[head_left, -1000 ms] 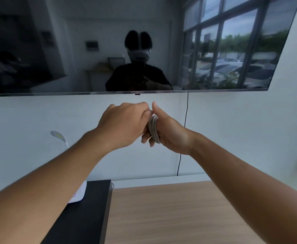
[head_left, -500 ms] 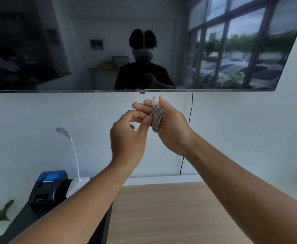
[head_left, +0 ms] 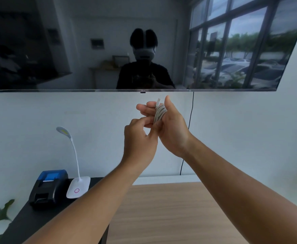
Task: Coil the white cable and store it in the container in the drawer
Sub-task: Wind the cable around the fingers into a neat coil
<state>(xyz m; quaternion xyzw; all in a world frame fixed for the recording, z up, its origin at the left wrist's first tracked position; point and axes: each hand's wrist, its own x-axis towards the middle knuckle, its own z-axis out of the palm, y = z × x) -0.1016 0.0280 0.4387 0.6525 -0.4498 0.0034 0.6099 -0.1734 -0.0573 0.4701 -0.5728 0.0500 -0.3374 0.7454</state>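
Note:
The white cable [head_left: 159,113] is wound in several loops around the fingers of my right hand [head_left: 170,127], held up in front of the wall below the television. One plug end sticks up above the coil beside my thumb. My left hand [head_left: 139,140] sits just below and left of the coil, its thumb and fingers pinched at the bottom of the loops. The drawer and the container are out of view.
A wall-mounted television [head_left: 144,44] hangs above the hands, with a black cord [head_left: 191,120] running down the wall. A wooden tabletop [head_left: 170,213] lies below. On a black side table [head_left: 43,219] stand a small black and blue printer [head_left: 50,187] and a white desk lamp [head_left: 78,185].
My left hand has dropped from covering the coil to below it, pinching its lower part. The plug end now shows above the coil. The view has tilted down, showing the printer and lamp.

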